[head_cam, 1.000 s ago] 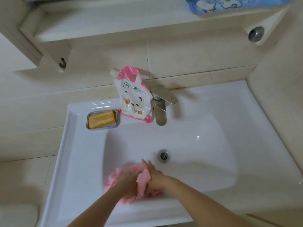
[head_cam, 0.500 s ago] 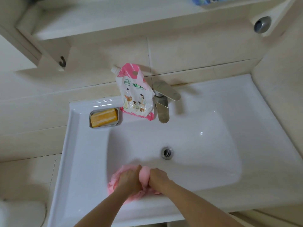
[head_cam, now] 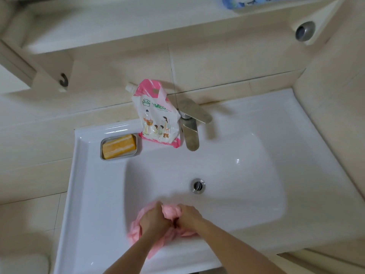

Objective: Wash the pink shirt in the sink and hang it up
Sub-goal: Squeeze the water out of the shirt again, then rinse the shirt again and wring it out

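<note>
Pink shirt (head_cam: 171, 211): bunched at the near edge of the sink (head_cam: 92, 194) basin. Your left hand (head_cam: 153, 218) and right hand (head_cam: 190, 216): both clenched round it, knuckles touching; a second earlier, your right fingers lay straighter.

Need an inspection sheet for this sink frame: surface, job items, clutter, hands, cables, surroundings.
Surface: white sink, with the drain in view mid-basin; water level cannot be told.
Job's things: pink shirt bunched at the basin's near edge, between both hands.
Clutter: orange soap bar in a metal dish and a detergent pouch on the back ledge, left of the faucet.
Grippers: left hand and right hand both grip the shirt, fingers curled.
Cables: nothing seen.
Surroundings: tiled wall; shelf above with a blue packet; hook at upper left.
</note>
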{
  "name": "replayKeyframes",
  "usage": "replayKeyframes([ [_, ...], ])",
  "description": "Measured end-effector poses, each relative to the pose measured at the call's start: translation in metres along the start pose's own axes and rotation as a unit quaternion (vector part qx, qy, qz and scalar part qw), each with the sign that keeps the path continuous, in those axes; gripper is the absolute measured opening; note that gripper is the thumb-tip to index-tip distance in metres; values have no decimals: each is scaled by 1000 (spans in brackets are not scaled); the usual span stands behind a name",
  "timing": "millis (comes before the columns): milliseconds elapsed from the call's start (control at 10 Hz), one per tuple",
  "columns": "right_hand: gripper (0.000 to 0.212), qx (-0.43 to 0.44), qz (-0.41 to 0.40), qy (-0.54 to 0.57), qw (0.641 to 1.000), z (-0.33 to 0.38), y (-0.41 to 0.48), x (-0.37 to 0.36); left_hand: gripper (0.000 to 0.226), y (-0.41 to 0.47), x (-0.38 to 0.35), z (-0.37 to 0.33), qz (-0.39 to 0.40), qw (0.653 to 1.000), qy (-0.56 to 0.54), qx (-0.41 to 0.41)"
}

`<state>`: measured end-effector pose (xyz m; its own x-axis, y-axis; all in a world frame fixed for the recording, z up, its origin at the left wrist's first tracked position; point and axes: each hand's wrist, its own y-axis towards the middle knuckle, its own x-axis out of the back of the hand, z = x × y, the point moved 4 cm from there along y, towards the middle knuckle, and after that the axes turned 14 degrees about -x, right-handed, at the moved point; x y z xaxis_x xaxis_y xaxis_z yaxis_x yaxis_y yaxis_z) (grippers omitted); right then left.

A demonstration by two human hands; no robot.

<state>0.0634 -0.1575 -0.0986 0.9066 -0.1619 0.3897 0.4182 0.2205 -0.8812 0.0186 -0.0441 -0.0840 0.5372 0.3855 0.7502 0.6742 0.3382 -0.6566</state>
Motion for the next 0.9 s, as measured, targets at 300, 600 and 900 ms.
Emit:
replayKeyframes([
  [300,26,68,-281,419,861,-19,-66,166,60,-11,6,3,-38,993,-71,-87],
  [600,12,166,-236,427,857,37,-103,253,62,-16,9,3,-58,989,-60,-120],
  [900,55,-118,-104,132,979,-72,29,96,66,-15,6,3,-80,986,-56,-136],
])
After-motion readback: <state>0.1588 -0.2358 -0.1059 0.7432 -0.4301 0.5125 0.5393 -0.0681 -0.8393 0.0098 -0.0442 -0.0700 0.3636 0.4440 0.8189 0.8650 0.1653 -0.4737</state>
